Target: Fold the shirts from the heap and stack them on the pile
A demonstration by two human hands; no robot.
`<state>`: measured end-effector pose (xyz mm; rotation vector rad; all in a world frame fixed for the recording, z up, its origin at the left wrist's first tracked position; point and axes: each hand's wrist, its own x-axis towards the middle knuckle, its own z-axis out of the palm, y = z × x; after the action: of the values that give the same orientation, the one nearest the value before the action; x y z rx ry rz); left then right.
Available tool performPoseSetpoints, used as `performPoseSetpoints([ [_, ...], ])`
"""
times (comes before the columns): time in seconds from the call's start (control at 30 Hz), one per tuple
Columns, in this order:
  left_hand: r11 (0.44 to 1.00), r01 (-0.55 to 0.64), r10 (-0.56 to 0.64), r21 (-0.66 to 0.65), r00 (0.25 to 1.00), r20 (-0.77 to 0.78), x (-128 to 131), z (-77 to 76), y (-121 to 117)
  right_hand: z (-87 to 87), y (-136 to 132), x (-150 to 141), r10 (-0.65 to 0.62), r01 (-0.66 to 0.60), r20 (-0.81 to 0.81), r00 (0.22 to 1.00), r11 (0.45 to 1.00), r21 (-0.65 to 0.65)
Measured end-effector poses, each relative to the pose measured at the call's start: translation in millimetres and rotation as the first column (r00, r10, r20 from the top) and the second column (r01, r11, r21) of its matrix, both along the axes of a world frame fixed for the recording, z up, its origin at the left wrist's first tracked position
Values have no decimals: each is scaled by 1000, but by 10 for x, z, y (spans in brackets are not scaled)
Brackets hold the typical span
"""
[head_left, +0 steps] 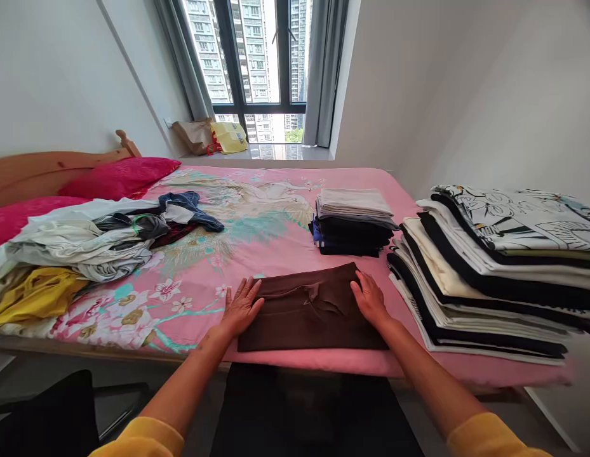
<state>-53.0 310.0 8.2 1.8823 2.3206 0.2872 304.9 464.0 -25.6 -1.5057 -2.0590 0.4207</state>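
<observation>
A dark brown folded garment with a drawstring at its middle, probably shorts or trousers, lies flat at the front edge of the bed. My left hand rests on its left side, fingers spread and pointing away from me. On the right side my right hand touches the garment's edge with its fingers stretched out. Neither hand grips the cloth. Just behind the garment stands a small stack of folded clothes, pale on top and dark below.
A tall stack of folded clothes rises at the right. Rumpled loose clothes are heaped on the left, near red pillows. Under everything is a pink floral bedsheet. Bags sit on the windowsill; a black chair stands at lower left.
</observation>
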Motion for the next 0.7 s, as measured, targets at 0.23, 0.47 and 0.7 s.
performPoseSetpoints([
  [0.23, 977, -209, 210, 31, 977, -33, -225, -34, -341, -335, -469, 1056, 82, -77, -12, 997, 964, 254],
  [0.47, 846, -521, 514, -110, 853, -87, 211, 105, -325, -351, -677, 1072, 82, -112, 102, 991, 936, 334],
  [0.7, 821, -531, 540, -212, 841, -15, 157, 144, -107, -360, -672, 1083, 76, -85, 39, 996, 931, 355],
])
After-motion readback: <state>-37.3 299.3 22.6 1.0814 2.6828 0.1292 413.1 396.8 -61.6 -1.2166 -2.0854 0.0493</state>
